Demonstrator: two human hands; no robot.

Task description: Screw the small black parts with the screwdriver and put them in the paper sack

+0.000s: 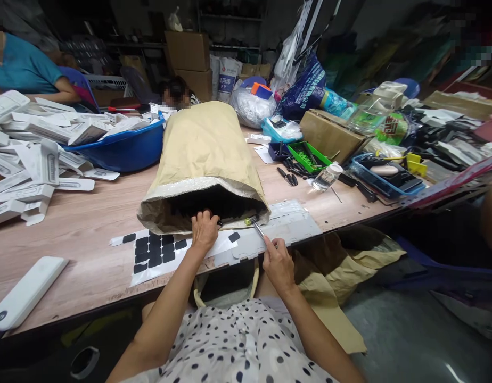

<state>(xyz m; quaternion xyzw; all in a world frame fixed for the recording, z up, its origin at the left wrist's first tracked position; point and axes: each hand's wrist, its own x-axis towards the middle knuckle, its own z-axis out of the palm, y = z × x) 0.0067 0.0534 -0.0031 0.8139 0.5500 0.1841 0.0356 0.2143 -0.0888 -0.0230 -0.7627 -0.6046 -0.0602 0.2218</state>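
A big tan paper sack (204,154) lies on its side on the wooden table (86,223), its dark mouth facing me. My left hand (204,231) reaches into the mouth with its fingers curled over something dark that I cannot make out. My right hand (278,260) pinches the metal shaft of a small screwdriver (254,224) with a yellow-green handle, pointing toward the sack's mouth. Beside my left hand lies a white backing sheet with several black adhesive pads (154,250). One loose black pad (234,236) sits between my hands.
Piles of white cartons (26,154) and a blue basin (122,149) fill the left. A white flat device (24,292) lies near the front edge. A green tray (308,155), a small bottle (328,176), tools and clutter crowd the right. Other people sit at the far left.
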